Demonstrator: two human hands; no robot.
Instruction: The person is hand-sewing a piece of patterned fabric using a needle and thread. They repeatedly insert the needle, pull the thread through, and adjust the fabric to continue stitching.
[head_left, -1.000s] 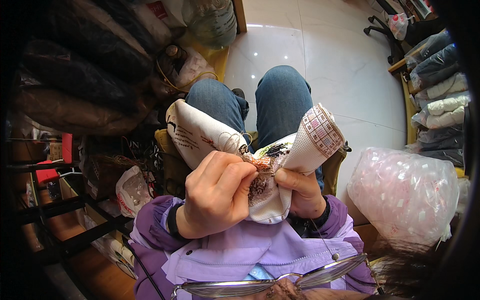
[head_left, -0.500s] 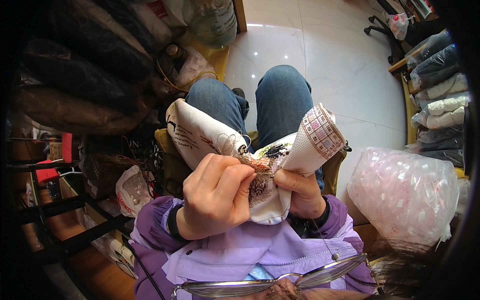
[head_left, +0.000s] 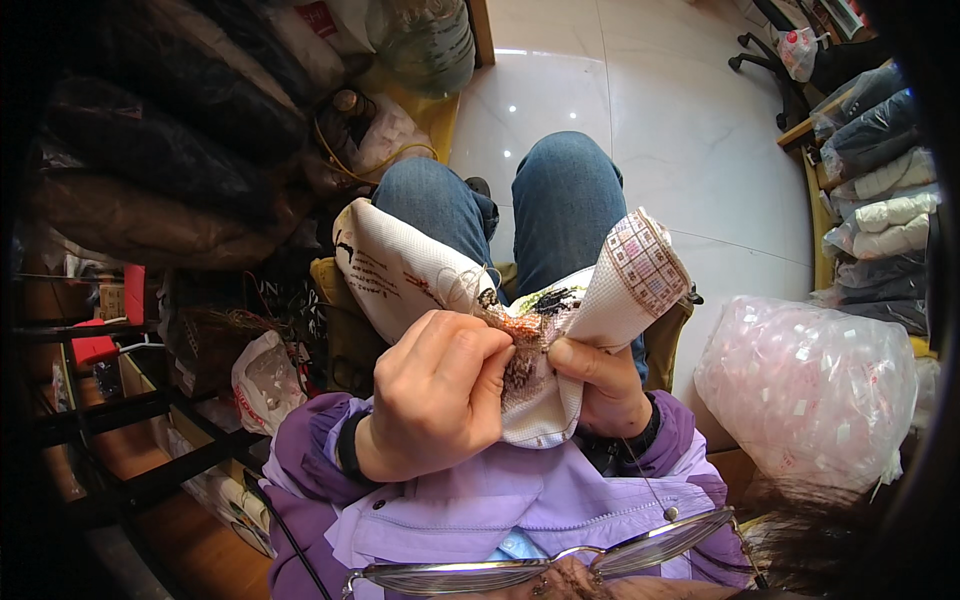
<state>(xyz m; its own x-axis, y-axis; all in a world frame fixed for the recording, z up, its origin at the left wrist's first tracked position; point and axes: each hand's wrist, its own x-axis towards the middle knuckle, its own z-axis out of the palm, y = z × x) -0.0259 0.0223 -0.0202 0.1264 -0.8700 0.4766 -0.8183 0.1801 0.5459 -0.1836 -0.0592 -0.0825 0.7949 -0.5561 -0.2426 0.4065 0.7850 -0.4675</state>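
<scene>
A white cross-stitch cloth lies rumpled over my jeans, with a gridded border on its right flap and orange, dark and green stitching in the middle. My left hand is pinched over the stitched centre; what its fingertips grip is too small to make out. Loose looped thread sits just above those fingers. My right hand grips the cloth from the right, thumb on the front beside the stitching, other fingers mostly hidden behind it.
Bagged dark bundles crowd the left, above black metal racks. A large water bottle is at the back. At the right are a pink plastic bag, stacked bagged garments and a wheeled chair base.
My left hand has shifted very slightly at the stitched area. The cloth and my right hand are almost exactly as they were.
</scene>
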